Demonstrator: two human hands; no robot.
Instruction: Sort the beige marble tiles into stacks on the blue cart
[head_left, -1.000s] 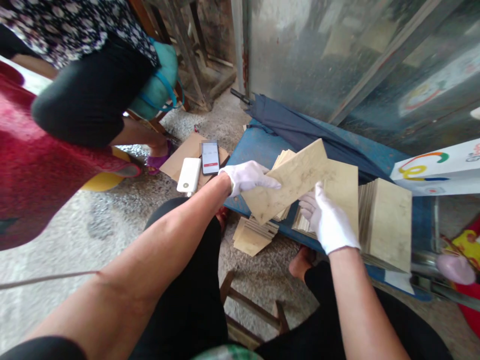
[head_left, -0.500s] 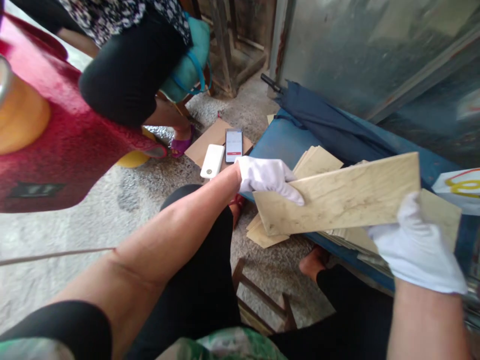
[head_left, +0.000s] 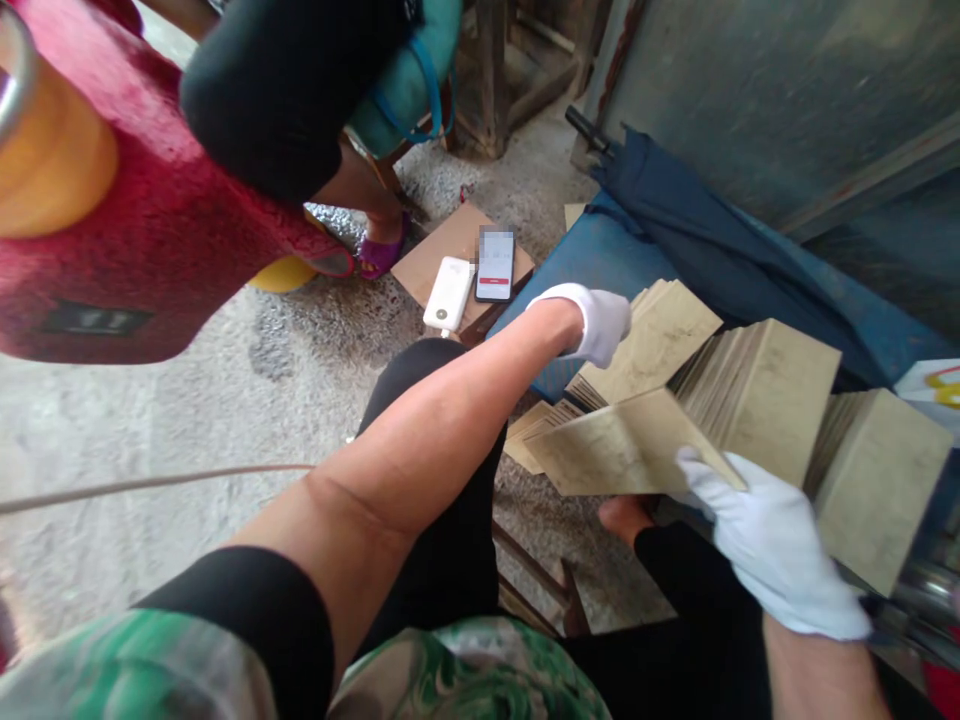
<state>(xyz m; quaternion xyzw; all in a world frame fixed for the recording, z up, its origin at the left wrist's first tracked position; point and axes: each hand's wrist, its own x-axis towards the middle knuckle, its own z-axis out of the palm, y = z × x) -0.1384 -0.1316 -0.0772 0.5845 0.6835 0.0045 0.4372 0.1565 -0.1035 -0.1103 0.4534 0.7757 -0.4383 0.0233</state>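
My right hand (head_left: 772, 540), in a white glove, grips one end of a thin beige board (head_left: 622, 445) with grey-brown streaks. The board is tilted in front of the stacks. My left hand (head_left: 604, 322), gloved too, is beside a leaning stack of similar boards (head_left: 652, 340); its fingers are turned away and hidden, so I cannot tell whether it touches them. Two more leaning rows of boards, a middle one (head_left: 787, 400) and a right one (head_left: 885, 480), stand on the blue bench (head_left: 559, 265).
A folded dark umbrella (head_left: 675, 200) lies along the back of the bench. On a cardboard box (head_left: 435, 245) are a phone (head_left: 495, 265) and a white power bank (head_left: 448, 292). Another person's knee (head_left: 262, 100) and a red plush cover (head_left: 150, 260) are at left. Further boards (head_left: 529, 440) lie lower down.
My left hand has come off the held board and moved to the stack behind it. The board has swung left and lower in my right hand, uncovering the rows of boards.
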